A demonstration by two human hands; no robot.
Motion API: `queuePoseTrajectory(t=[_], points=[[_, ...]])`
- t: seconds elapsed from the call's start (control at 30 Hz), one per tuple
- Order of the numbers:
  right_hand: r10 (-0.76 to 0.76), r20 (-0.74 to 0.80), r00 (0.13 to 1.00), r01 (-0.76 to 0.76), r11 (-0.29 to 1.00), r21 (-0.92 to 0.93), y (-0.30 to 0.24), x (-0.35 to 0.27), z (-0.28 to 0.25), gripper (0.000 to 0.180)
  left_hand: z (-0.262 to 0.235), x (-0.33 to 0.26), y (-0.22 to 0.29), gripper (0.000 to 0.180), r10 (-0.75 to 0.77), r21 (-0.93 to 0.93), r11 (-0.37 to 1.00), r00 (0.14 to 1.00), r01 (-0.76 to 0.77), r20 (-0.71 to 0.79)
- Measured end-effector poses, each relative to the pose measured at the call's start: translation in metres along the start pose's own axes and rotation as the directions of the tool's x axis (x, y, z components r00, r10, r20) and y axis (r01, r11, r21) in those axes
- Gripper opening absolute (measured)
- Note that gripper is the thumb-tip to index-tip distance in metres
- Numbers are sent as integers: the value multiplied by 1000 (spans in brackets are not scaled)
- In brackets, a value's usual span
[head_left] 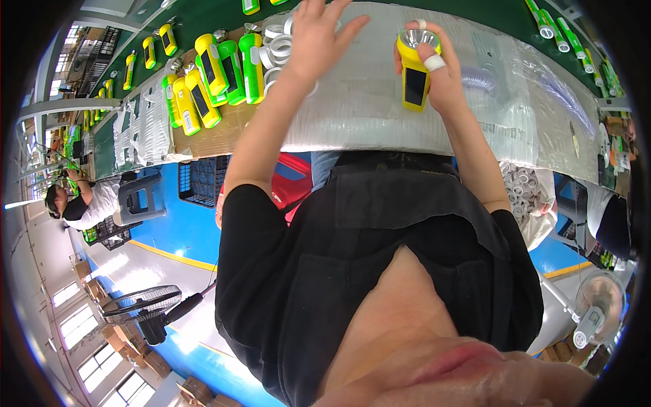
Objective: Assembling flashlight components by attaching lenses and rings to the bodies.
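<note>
My right hand (445,83) is wrapped round the head end of a yellow flashlight (414,87). Its bare silver reflector faces up and a dark rectangular panel shows on its body. White tape circles two of that hand's fingers. To the left, my left hand (315,42) is open with its fingers spread and holds nothing that I can see. It reaches over the table beside a cluster of white rings (279,49), partly covering them. Further left lies a pile of yellow and green flashlights (211,66), some with their reflectors showing.
Plastic film covers the worktable (369,102). A clear plastic piece (479,78) lies right of the flashlight. More flashlights (568,37) line the far right. Below the table edge is a bag of white rings (523,193). A co-worker (88,203) sits at the left.
</note>
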State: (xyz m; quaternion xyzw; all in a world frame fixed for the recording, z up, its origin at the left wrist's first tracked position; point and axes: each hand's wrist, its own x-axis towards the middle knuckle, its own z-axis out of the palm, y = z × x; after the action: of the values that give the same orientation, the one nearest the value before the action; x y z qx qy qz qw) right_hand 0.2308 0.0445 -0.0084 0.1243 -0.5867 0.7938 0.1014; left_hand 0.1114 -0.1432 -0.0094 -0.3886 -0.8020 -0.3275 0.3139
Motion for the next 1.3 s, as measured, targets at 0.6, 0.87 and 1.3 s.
queuePoseTrajectory(t=[0.6,0.87,1.3], points=[[7,12,1000,-6,999,-38,13,-1,-1,34,-38,22,58,23,152,-310,946,972,-92,177],[-115,-16,993,110,975,-191,13,-3,-11,50,-41,27,59,24,109,-290,957,928,0,357],[16,560,828,474,512,-716,-122,32,-54,46,0,23,97,43,128,-387,922,937,8,324]])
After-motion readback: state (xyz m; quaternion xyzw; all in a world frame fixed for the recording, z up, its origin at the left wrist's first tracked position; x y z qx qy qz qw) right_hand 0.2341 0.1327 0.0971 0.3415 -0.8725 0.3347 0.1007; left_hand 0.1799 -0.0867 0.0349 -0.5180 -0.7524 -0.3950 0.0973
